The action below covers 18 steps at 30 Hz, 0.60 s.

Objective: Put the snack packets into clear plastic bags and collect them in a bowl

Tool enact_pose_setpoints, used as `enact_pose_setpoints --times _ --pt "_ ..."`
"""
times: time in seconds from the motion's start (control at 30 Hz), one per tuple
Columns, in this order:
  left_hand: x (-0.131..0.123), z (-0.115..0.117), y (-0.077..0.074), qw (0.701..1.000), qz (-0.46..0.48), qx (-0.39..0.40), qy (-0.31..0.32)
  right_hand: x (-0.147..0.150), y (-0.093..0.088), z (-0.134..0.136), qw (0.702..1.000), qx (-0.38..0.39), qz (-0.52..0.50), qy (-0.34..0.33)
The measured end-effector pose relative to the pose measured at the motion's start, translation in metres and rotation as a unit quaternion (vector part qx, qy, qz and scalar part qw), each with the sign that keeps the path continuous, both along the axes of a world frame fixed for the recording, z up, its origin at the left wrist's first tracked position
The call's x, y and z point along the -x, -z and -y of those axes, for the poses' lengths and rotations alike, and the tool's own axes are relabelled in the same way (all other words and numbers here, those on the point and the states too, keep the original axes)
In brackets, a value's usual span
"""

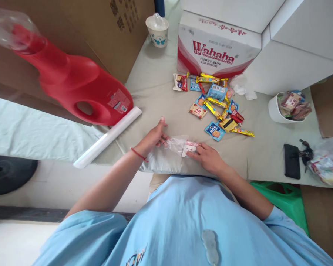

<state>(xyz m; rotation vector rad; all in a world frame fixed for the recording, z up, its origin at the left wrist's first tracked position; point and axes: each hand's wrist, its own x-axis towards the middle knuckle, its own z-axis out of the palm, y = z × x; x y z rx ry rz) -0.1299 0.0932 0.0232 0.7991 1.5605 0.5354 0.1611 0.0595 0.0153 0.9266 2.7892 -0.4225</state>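
Observation:
A clear plastic bag point(175, 145) lies near the table's front edge, and a small white-and-red snack packet point(189, 147) is at its right end. Whether the packet is inside the bag or under it I cannot tell. The fingers of my right hand point(208, 157) are closed on the packet from the right. My left hand point(157, 135) is at the bag's left end, thumb raised apart and fingers stretched near the plastic. Beyond both hands lies a loose pile of small wrapped snacks point(218, 92) in yellow, blue and red wrappers.
A red jug point(80, 85) and a white roll point(108, 137) lie left. A paper cup point(158, 33) and a Wahaba-style carton printed "Wahaha" point(219, 48) stand behind. Right are a white tub of snacks point(274, 109), a black phone point(291, 161) and a filled plastic bag point(329, 160).

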Motion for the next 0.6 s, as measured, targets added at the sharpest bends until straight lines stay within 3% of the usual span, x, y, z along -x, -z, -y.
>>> enact_pose_setpoints --times 0.1,0.2,0.27,0.37,0.5,0.6 --pt "-0.023 -0.015 -0.010 0.978 -0.163 -0.067 0.114 0.007 -0.008 0.002 1.000 -0.006 0.028 -0.010" --pt "-0.048 -0.028 -0.016 0.920 -0.296 -0.111 0.232 0.011 -0.013 0.003 0.999 -0.011 0.034 -0.015" --pt "-0.057 -0.031 -0.015 0.893 -0.317 -0.124 0.296 0.011 -0.011 0.001 1.000 -0.007 0.026 -0.010" --pt "-0.051 -0.023 -0.010 0.879 -0.287 -0.129 0.358 0.004 -0.002 -0.004 1.000 0.019 -0.005 0.014" --pt "-0.023 0.002 -0.011 0.887 -0.258 -0.128 0.362 -0.012 0.012 -0.012 0.992 0.066 -0.106 0.017" --pt "-0.023 0.021 -0.017 0.935 -0.196 -0.153 0.253 -0.019 0.016 -0.014 0.980 0.090 -0.180 -0.003"
